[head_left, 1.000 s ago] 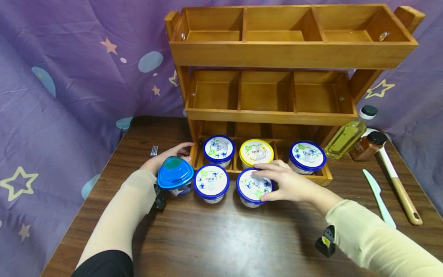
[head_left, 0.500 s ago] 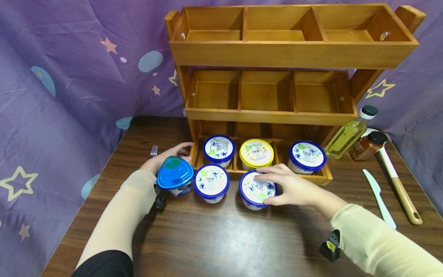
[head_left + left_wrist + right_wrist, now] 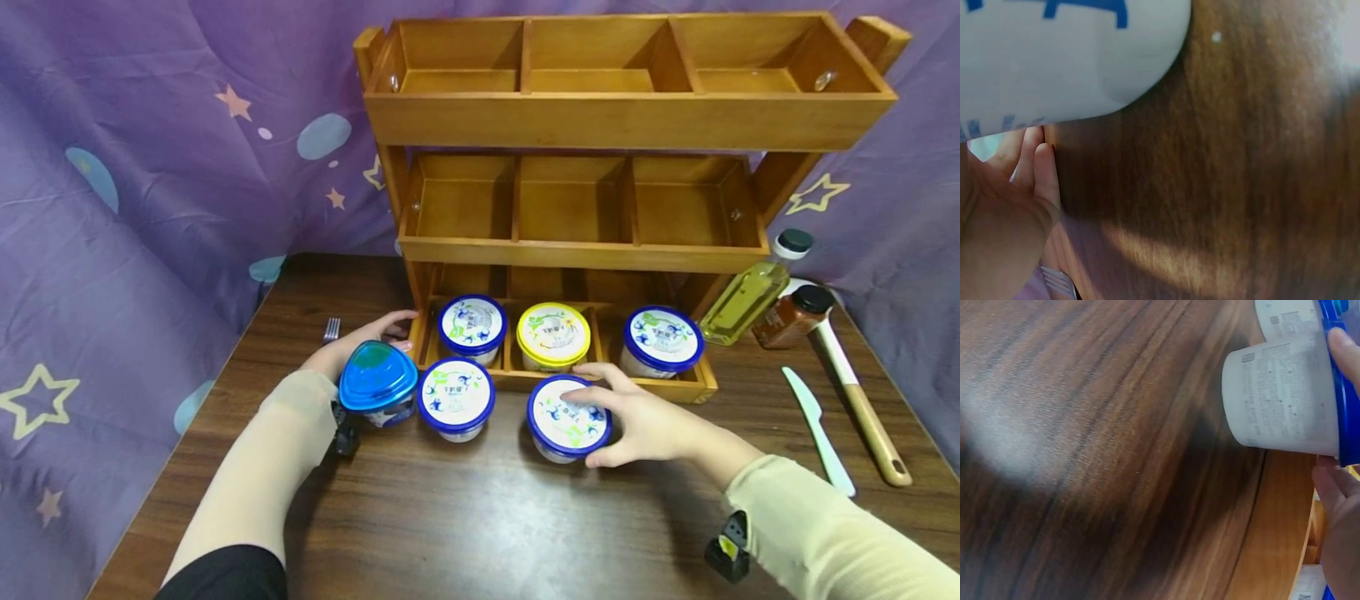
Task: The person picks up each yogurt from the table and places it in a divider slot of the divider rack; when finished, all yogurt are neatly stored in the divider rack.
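Note:
In the head view my right hand (image 3: 637, 421) grips a white tub with a blue lid (image 3: 558, 421) on the table in front of the rack. In the right wrist view its thumb (image 3: 1344, 353) is at the rim of the tub (image 3: 1285, 397), with fingers at the opposite side. My left hand (image 3: 363, 337) touches the left end of the wooden rack (image 3: 585, 121), fingers extended. Beside that forearm stands a rounded-triangular tub with a shiny blue lid (image 3: 377, 375). Another blue-lidded tub (image 3: 456, 396) stands between it and the gripped one.
The rack's bottom tier holds a blue-lidded tub (image 3: 472, 323), a yellow-lidded tub (image 3: 553, 333) and another blue-lidded tub (image 3: 663, 337). On the right are an oil bottle (image 3: 746, 296), a spice jar (image 3: 793, 317), a pale green knife (image 3: 817, 429) and a wooden-handled utensil (image 3: 862, 408). A fork (image 3: 332, 329) lies left.
My right hand has drawn the blue-lidded tub a little to the right and toward me, away from the rack. The left hand stays at the rack's end.

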`<state>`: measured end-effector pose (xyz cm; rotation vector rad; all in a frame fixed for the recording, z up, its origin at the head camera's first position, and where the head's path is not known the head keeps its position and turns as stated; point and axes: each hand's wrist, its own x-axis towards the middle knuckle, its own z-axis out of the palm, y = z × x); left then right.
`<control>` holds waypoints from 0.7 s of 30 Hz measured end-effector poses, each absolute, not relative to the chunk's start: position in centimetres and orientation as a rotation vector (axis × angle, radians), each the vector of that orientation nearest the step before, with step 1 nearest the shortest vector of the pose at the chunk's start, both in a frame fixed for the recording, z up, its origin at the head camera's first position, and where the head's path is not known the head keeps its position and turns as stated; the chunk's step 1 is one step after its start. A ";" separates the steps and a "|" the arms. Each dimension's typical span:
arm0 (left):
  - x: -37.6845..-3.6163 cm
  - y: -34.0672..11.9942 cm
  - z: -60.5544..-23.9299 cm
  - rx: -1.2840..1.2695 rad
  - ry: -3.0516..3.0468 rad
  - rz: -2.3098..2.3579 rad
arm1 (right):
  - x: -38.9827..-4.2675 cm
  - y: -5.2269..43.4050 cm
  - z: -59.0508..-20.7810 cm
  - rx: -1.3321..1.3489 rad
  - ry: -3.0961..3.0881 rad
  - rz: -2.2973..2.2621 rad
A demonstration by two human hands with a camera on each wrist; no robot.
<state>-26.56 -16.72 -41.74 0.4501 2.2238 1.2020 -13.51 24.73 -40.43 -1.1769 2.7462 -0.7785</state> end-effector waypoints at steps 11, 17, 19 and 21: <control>-26.7 -16.8 -41.8 0.442 2.226 1.196 | -12.9 24.9 -40.8 -1.132 2.823 -0.803; -26.7 -16.7 -41.8 0.437 2.229 1.198 | -12.4 25.2 -40.2 -1.107 2.877 -0.816; -26.6 -16.7 -41.8 0.430 2.228 1.201 | -12.3 25.4 -39.9 -1.104 2.895 -0.813; -26.6 -16.8 -41.8 0.432 2.226 1.200 | -12.2 25.5 -39.5 -1.103 2.913 -0.821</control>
